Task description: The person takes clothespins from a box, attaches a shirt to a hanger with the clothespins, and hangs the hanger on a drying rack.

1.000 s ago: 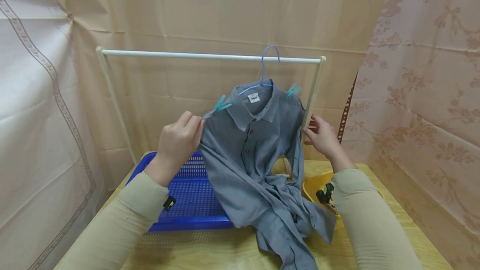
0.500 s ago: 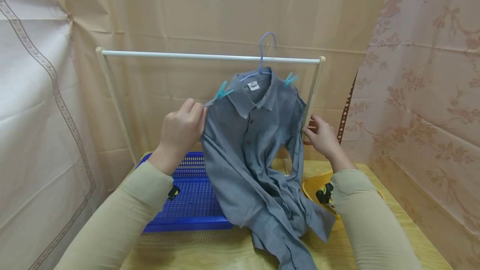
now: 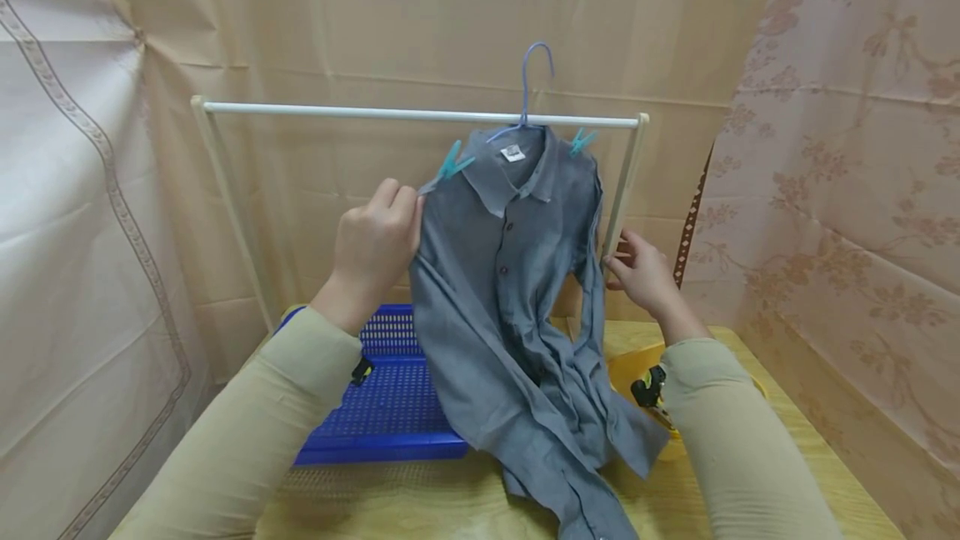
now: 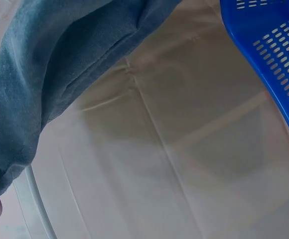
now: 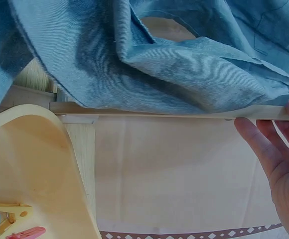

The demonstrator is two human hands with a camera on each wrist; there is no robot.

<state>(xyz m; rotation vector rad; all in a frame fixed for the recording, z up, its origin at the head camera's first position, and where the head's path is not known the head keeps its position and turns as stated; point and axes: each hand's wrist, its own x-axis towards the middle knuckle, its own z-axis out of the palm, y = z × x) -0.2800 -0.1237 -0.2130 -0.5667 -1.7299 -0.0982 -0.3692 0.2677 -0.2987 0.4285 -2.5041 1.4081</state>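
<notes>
A grey button-up shirt (image 3: 480,273) hangs on a purple hanger (image 3: 523,90). The hanger's hook stands above the white bar (image 3: 360,112) of a clothes rack, and its neck overlaps the bar in the head view. Teal clothespins (image 3: 453,163) clip the shirt at both shoulders. My left hand (image 3: 375,236) pinches the shirt at the shoulder on the left, beside one clothespin. My right hand (image 3: 643,273) holds the rack's right post (image 3: 626,182), thumb and fingers on either side, as the right wrist view shows. The lower shirt trails over the table front.
A blue perforated basket (image 3: 382,444) stands on the wooden table (image 3: 390,498) at left, partly behind the shirt. A yellow container (image 5: 40,149) with several clothespins sits at right, near my right forearm. The rack's left post (image 3: 236,215) rises behind the basket. Curtains surround the table.
My left hand has moved up and slightly right, lifting the shirt and hanger; the hook has risen off the bar to well above it. My right hand stays on the post.
</notes>
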